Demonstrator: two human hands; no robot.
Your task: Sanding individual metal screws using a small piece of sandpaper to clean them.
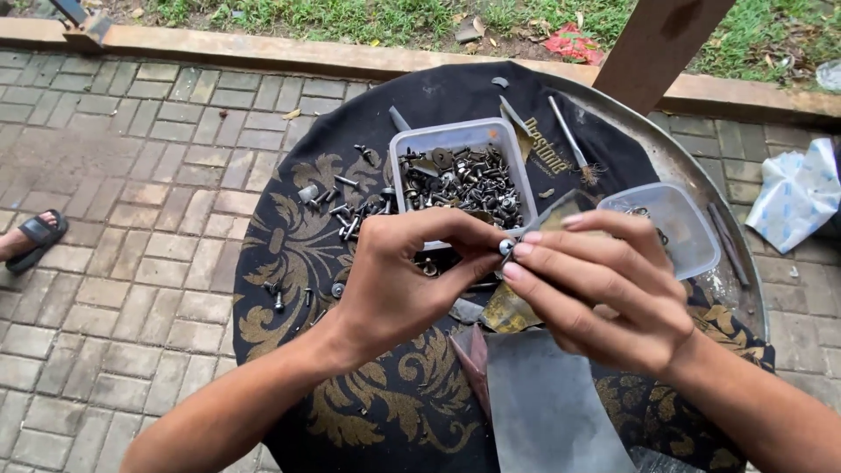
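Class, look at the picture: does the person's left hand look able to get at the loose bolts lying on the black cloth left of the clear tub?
Probably yes. The loose bolts lie uncovered just beyond the left hand, with nothing between them. But its fingers are pinching a small screw together with the right hand, so it would have to let go first.

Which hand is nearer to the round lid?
Right. The right hand lies in front of the round lid, overlapping its edge; the left hand is farther off, below the box of screws.

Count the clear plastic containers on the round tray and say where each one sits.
2. One container, full of screws and bolts, sits mid-tray beyond the left hand. The other sits toward the tray's right edge, partly behind the right hand.
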